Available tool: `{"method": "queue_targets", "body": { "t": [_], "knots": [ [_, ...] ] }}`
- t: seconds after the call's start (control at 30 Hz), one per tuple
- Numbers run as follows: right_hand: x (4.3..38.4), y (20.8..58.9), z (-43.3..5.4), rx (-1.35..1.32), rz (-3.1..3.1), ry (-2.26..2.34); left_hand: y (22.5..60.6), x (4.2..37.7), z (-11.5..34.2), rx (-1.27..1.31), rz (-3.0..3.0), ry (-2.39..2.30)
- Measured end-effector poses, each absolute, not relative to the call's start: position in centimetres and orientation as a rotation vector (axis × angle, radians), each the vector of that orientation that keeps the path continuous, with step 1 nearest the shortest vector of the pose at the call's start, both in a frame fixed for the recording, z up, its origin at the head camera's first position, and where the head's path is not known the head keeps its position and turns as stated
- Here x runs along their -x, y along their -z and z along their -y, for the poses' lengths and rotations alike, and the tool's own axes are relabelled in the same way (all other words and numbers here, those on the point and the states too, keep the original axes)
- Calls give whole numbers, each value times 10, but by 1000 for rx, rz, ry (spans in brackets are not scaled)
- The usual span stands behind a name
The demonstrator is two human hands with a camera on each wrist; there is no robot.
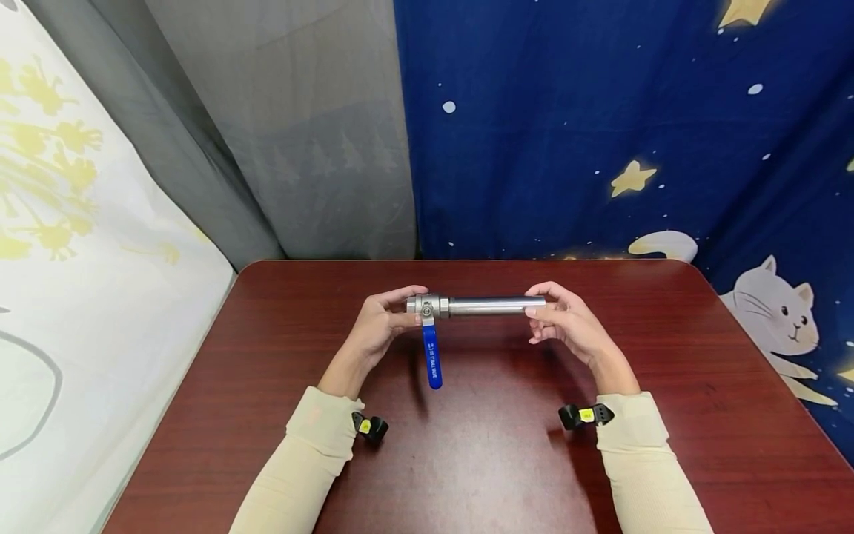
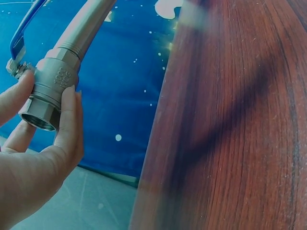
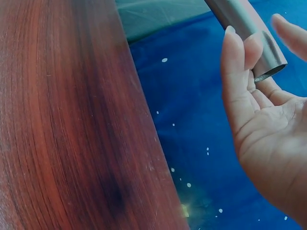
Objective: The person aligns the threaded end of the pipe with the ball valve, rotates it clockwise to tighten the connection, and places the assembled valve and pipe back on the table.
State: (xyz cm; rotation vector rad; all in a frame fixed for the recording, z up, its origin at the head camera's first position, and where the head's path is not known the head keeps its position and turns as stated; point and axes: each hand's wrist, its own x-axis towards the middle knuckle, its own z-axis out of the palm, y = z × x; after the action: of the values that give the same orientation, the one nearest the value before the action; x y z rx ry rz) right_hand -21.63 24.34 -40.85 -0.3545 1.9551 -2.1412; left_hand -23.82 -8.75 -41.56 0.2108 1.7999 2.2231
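Note:
A steel ball valve (image 1: 427,305) with a long blue lever handle (image 1: 432,356) is joined to a straight metal pipe (image 1: 490,305), both raised above the table. My left hand (image 1: 377,326) grips the valve body between thumb and fingers. In the left wrist view, the valve's open threaded end (image 2: 41,117) faces my palm, and the lever stands off the thumb side. At the pipe's other end is my right hand (image 1: 567,319). Its fingers curl about the pipe's open end (image 3: 271,72) in the right wrist view, with the thumb a little off the surface.
The dark red wooden table (image 1: 494,475) spreads beneath both hands, its far edge near a blue star-patterned curtain (image 1: 520,148) and a grey one (image 1: 320,148). White patterned cloth (image 1: 87,311) hangs at the left. Each wrist wears a small black camera (image 1: 371,428).

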Motion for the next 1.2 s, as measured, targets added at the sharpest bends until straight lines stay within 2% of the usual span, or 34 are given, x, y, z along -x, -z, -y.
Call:
{"method": "queue_targets", "body": {
  "t": [0.5,1.2],
  "knots": [
    [217,408,-243,378,-1931,2157,414,237,88,-219,-1814,-2221],
    [216,406,-240,217,-2034,2097,416,238,89,-242,-1804,-2220]
  ]
}}
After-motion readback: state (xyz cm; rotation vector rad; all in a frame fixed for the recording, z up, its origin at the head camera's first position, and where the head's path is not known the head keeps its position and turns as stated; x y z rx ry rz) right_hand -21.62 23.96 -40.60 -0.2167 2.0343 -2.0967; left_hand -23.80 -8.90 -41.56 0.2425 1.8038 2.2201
